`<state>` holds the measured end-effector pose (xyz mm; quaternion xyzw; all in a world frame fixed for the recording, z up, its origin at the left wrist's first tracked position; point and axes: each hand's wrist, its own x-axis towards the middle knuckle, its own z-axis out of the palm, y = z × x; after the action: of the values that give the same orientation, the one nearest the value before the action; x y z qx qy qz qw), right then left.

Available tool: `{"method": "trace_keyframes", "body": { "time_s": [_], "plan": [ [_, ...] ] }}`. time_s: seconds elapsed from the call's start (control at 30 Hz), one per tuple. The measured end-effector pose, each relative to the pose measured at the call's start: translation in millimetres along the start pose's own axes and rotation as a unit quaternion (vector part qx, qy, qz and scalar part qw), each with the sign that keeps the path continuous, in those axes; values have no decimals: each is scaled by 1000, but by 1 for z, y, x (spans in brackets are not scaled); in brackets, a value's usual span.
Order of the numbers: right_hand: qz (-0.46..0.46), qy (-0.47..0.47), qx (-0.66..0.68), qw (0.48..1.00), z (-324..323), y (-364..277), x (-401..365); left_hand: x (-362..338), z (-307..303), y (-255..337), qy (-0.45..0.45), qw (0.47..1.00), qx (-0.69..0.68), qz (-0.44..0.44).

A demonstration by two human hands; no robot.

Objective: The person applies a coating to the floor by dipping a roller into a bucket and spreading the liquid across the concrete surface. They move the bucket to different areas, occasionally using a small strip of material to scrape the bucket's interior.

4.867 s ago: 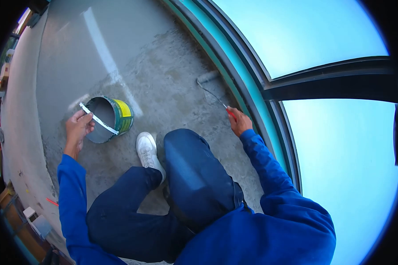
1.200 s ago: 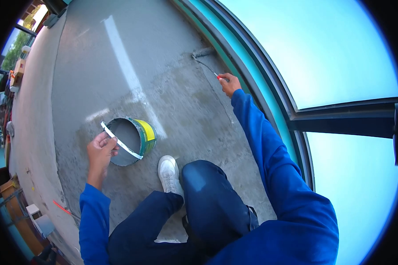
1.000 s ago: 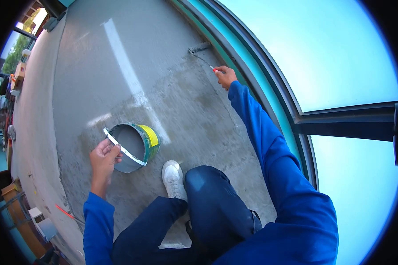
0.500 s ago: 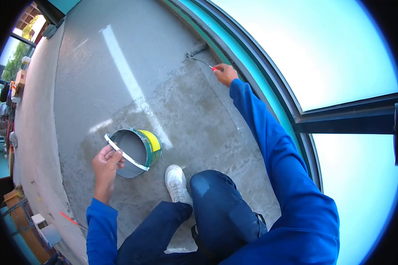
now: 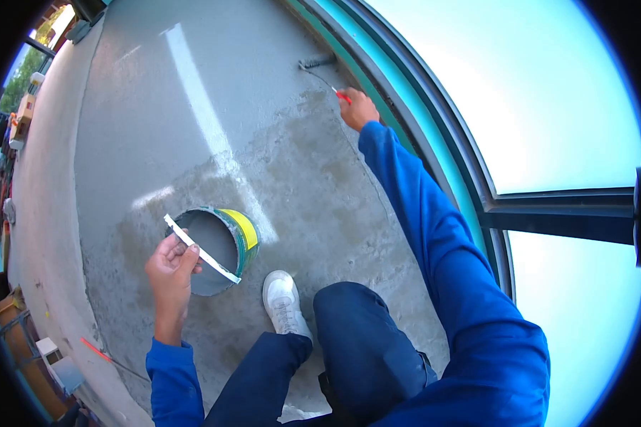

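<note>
Bucket (image 5: 246,233), probably heavy, sat on the floor (image 5: 320,228), my left hand (image 5: 171,270) pinching its white handle (image 5: 212,262), likely the best hold; roller (image 5: 318,62), likely light, lay ahead, red grip (image 5: 342,96) clasped in my right hand (image 5: 359,112).

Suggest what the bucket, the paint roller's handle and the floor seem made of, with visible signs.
Bucket: probably plastic, green and smooth outside, smeared with grey.
Roller handle: likely smooth plastic, given its even, bright red.
Floor: apparently concrete; matt grey, with darker mottled patches.
</note>
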<state>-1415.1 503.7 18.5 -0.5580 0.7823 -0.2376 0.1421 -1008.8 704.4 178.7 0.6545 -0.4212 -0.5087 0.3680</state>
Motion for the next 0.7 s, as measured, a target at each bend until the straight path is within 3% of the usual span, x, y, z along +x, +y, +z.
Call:
{"method": "trace_keyframes", "body": {
  "time_s": [0.07, 0.23, 0.33, 0.47, 0.6, 0.7],
  "plan": [
    [-20, 0, 14, 1000, -8, 19, -19, -1, -5, -2, 0, 1000, -3, 6],
    [-46, -24, -72, 996, -50, -2, -46, -1, -9, -2, -2, 1000, -6, 10],
    [-84, 25, -52, 995, -32, -15, -11, 0, -10, -3, -6, 1000, 3, 16],
    [-53, 33, -29, 998, 0, -36, 49, 0, -9, -2, 3, 1000, -3, 20],
    [-11, 5, -3, 1000, 12, -27, 51, 0, -6, -4, 5, 1000, -1, 29],
    [-34, -10, 19, 999, 6, 8, 20, 1, -7, -7, 12, 1000, -5, 26]
  ]
}}
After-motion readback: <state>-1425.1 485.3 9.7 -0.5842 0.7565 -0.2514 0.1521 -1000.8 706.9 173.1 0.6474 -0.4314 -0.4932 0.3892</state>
